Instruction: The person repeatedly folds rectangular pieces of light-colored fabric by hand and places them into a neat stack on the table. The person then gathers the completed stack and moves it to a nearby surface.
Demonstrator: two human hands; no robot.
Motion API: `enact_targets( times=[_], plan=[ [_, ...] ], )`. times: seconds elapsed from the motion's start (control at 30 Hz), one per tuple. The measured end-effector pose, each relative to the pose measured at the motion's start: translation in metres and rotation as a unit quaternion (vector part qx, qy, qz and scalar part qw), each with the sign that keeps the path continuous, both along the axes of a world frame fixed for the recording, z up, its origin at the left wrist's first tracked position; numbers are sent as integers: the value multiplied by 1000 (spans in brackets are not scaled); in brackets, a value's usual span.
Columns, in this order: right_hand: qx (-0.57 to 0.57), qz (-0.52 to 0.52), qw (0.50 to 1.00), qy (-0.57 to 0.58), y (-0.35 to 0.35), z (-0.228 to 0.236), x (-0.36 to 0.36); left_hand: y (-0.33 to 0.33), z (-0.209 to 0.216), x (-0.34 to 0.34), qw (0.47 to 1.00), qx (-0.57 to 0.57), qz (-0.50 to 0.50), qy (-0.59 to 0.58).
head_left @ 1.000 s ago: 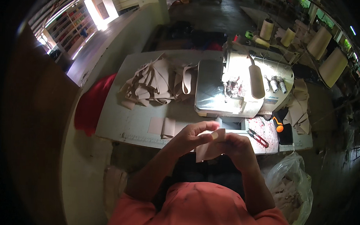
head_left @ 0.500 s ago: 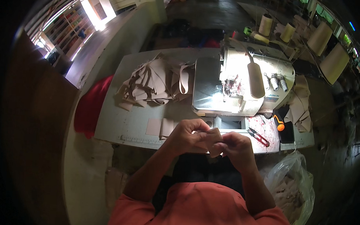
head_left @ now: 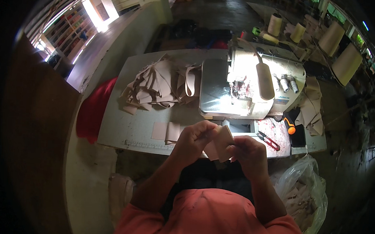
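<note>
Just in front of the table's near edge, both hands hold one folded piece of beige fabric (head_left: 222,143). My left hand (head_left: 193,143) pinches its upper left edge between thumb and fingers. On the other side, my right hand (head_left: 247,155) grips the right edge, its fingertips partly behind the cloth. Beyond the hands stands a sewing machine (head_left: 290,70) with its lamp lit on the needle area. Left of the fabric, more folded beige cloth pieces (head_left: 165,132) lie flat on the table.
A heap of beige fabric pieces (head_left: 157,81) covers the table's left part. Red-handled thread snips (head_left: 268,141) and an orange-and-black tool (head_left: 290,128) lie at right. Thread cones (head_left: 347,65) stand behind the machine. A clear plastic bag (head_left: 302,199) of scraps hangs at the right edge.
The fabric between my hands has opened out and shows a wider flat face. My left hand has shifted slightly up and left, and my right hand slightly to the right.
</note>
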State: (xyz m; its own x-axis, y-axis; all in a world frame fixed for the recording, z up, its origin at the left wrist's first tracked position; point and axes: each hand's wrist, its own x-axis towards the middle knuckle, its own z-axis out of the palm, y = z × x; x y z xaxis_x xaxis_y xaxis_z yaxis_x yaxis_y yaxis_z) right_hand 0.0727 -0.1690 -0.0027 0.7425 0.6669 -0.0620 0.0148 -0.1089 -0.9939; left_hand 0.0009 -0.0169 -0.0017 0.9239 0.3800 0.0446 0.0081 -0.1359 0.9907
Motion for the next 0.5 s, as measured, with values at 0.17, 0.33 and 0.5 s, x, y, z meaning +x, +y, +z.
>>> enact_targets(
  times=[0.17, 0.33, 0.5],
  plan=[
    [53, 11, 998, -17, -2, 5, -3, -2, 10, 9, 978, 192, 31, -73],
    [111, 26, 981, 158, 15, -22, 30, 20, -2, 61, 940, 333, 7, -72],
    [148, -15, 963, 224, 31, -60, 47, 32, -32, 90, 885, 445, -14, -136]
  ],
)
